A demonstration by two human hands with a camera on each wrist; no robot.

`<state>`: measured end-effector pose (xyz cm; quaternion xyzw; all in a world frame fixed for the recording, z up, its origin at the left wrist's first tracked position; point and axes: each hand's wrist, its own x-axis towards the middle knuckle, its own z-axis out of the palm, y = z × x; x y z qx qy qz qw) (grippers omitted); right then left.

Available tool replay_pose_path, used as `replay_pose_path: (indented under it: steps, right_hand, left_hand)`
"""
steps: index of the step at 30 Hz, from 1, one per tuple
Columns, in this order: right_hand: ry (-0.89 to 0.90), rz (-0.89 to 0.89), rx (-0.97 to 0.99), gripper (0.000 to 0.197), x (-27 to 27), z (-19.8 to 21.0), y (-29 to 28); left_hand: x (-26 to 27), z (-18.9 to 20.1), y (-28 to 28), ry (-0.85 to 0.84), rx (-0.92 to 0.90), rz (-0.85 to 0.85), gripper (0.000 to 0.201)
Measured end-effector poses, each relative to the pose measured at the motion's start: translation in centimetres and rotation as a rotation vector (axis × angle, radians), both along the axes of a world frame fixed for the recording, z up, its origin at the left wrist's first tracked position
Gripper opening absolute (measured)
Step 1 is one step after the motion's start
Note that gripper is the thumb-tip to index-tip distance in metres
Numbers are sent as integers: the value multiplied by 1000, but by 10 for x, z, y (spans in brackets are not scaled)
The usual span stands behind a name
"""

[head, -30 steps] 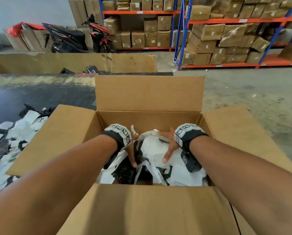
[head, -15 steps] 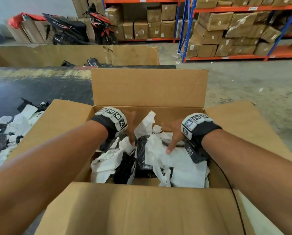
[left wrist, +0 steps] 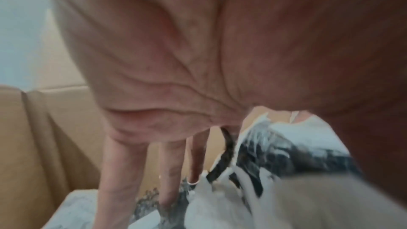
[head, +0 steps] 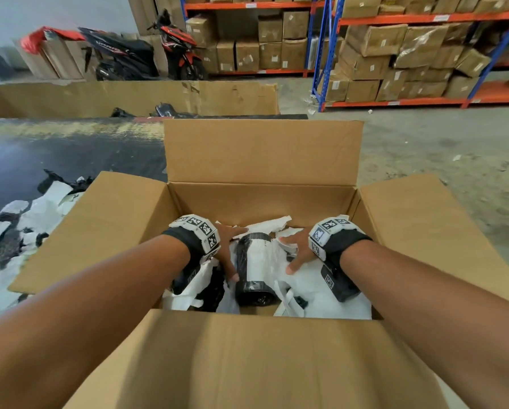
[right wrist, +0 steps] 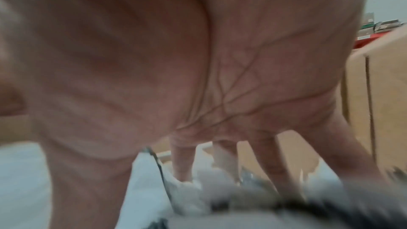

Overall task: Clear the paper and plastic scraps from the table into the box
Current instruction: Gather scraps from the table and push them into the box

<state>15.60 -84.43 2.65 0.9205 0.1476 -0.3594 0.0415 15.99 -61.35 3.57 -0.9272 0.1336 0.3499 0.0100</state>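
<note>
A: Both our hands are down in the box [head: 262, 202]. The left hand [head: 228, 246] has its fingers straight and spread, palm on the scraps in the box [head: 265, 261], and the right hand [head: 296, 249] is the same, fingers splayed and flat, gripping nothing.

B: So we hold nothing. The wrist views agree: long straight fingers [left wrist: 169, 171] on the left, spread fingers [right wrist: 270, 163] on the right, both reaching onto white and black bits.

A: Where does the rest of the job lie?

B: On the table [head: 40, 152] to our left, a pile of scraps [head: 8, 240] lies just beside the box's left flap [head: 100, 228]. We judge the job only partly done.

A: What can go wrong from here?

B: The heap in the box is loose and springy. If we lift our palms fast, thin plastic may cling to the skin and ride out with us, or puff up over the rim.

A: And the flaps?

B: The left flap lies out over the table's edge, towards the pile. If we sweep towards the box carelessly, scraps may slide under it or drop to the floor [head: 424, 149] instead of going in.

A: Anything else?

B: We cannot tell how steady the box sits. A hard push on one side might tip or shift it.
</note>
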Motion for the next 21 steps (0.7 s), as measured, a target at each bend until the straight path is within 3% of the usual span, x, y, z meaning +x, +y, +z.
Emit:
replay_pose_path:
  steps: [10,17,21]
  right_hand:
    - [-540,-35,251,86,-33,86,14]
    - [-775,-92,357,80,-122,134,23]
    - [-893,-96,426,82,-173,132,45]
  left_hand:
    - [-38,66,0,-530,-249,-12,104]
    - [-107,93,5,-763,-421,-63,95]
    - [-154,93,31,-912,-564,-80,91]
